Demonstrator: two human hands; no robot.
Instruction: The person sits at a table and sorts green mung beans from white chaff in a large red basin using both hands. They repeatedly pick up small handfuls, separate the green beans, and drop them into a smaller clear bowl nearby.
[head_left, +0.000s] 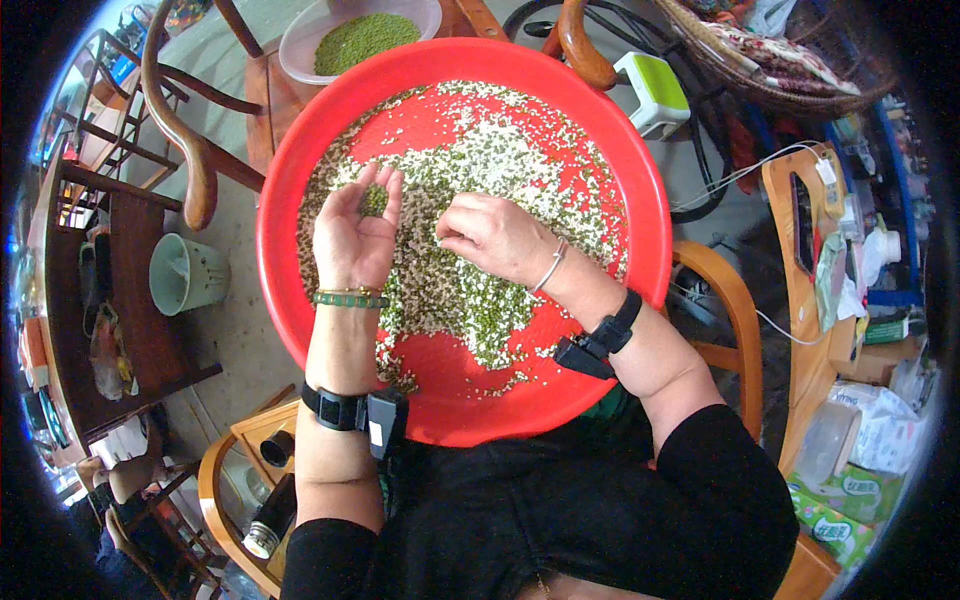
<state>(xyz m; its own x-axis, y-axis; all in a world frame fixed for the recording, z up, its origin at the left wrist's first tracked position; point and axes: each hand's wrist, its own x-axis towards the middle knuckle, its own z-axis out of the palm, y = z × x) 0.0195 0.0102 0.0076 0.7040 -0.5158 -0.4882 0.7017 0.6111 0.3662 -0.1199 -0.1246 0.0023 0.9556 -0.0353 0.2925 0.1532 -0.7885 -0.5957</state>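
A large round red plastic basin (652, 195) lies before me, with mixed small grains spread over its bottom: white, green and brownish ones. My left hand (356, 229) is palm up over the left part, its fingers curled around a small heap of green beans (373, 199). To its right, my right hand (491, 234) is palm down just above the grains, fingers bent and thumb near the fingertips; whether something small is pinched there cannot be told. At the top left, a translucent plastic bowl (295, 56) holds many green beans.
The basin rests by a wooden table (262, 97) and curved wooden chair arms (199, 180). A pale green bin (169, 277) stands at left, a green-topped white stool (660, 82) at upper right. A black bottle (277, 510) lies at lower left.
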